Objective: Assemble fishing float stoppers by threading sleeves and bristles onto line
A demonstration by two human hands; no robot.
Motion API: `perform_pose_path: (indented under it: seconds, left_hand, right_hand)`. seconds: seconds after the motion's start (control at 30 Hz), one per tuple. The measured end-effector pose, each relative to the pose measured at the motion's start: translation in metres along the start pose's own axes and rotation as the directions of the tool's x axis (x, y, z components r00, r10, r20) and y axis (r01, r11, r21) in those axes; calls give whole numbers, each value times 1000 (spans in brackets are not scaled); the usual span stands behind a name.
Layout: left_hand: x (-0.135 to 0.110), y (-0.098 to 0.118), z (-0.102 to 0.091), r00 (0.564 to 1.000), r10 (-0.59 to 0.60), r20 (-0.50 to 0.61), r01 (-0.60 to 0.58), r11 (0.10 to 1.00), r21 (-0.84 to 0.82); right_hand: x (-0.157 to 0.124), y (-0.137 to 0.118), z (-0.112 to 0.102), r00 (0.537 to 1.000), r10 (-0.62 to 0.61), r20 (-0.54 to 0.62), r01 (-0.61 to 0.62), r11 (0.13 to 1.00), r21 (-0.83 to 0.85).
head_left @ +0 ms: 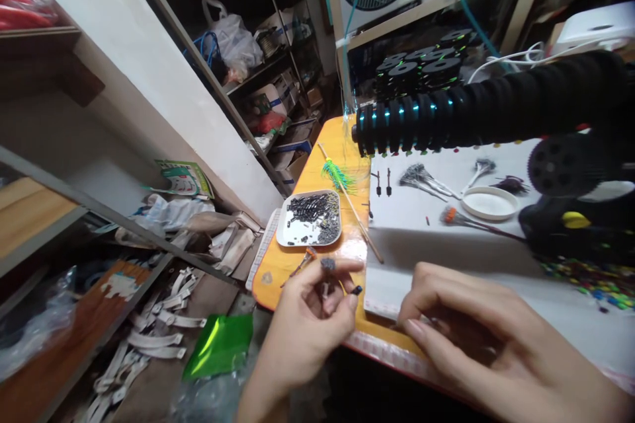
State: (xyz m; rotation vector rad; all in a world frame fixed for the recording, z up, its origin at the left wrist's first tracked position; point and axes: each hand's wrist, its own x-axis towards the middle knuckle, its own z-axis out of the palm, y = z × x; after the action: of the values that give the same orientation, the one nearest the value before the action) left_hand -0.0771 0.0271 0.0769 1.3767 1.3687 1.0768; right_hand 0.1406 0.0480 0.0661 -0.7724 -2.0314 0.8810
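Observation:
My left hand [312, 310] hovers over the front edge of the orange table [317, 172], fingers pinched on a small dark piece [356, 290], with another small dark part [328, 264] at the fingertips above. My right hand [471, 330] rests on the white sheet [411, 211] beside it, fingers curled downward; what they hold, if anything, is hidden. A white tray [297, 235] of several small black parts sits just beyond my left hand. A thin wooden stick [357, 211] lies along the sheet's left edge.
A black ribbed tube [446, 115] reaches across above the table from the right, over a black device [570, 218]. A white dish [489, 203], feather-like bundles [421, 178] and a green tassel [336, 178] lie on the table. Cluttered shelves and floor stand left, with a green foil bag [218, 344].

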Motion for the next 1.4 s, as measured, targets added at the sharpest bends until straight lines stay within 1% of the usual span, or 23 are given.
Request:
perform_pose_path:
  seconds: [0.03, 0.07, 0.17, 0.3, 0.4, 0.43, 0.5, 0.63, 0.77, 1.2, 1.3, 1.4]
  left_hand:
    - [-4, -4, 7, 999, -21, -29, 16, 986, -166]
    - [-8, -8, 14, 997, -44, -62, 23, 952, -305]
    - [-16, -11, 32, 983, -128, -133, 33, 828, -560]
    - [-23, -11, 53, 962, -243, -125, 66, 650, -757]
    - [-25, -11, 63, 944, -318, -88, 94, 515, -852]
    - [-26, -11, 65, 939, -334, -77, 100, 482, -871]
    - [-27, -11, 68, 933, -352, -69, 102, 445, -890]
    - [-28, -11, 68, 930, -362, -64, 107, 433, -895]
    - [-28, -10, 67, 938, -341, -65, 97, 438, -894]
    - [-30, -8, 70, 932, -343, -117, 72, 491, -868]
    - [-30, -8, 71, 925, -342, -168, 44, 532, -845]
    - [-30, -10, 73, 922, -294, -254, -16, 624, -782]
  right_hand:
    - [-1, 0, 1, 1000, -1, 5, 1, 1000, 5]
    - [-1, 1, 2, 1000, -6, 14, 6, 1000, 6]
    - [-3, 3, 4, 1000, -21, -14, 21, 1000, -17]
    - [-3, 4, 4, 994, -73, -87, 69, 997, -40]
    - [-2, 3, 3, 989, -108, -97, 101, 992, -76]
    - [-2, 3, 3, 988, -119, -98, 111, 990, -86]
    - [-2, 1, 3, 986, -131, -99, 122, 988, -92]
    - [-4, 0, 2, 988, -114, -107, 106, 991, -80]
    - [-6, 0, 2, 989, -120, -83, 114, 991, -73]
    - [-3, 1, 4, 993, -93, -70, 90, 995, -47]
    - [-2, 0, 4, 992, -105, -70, 103, 994, -34]
    - [-1, -1, 2, 993, -108, -55, 106, 993, -44]
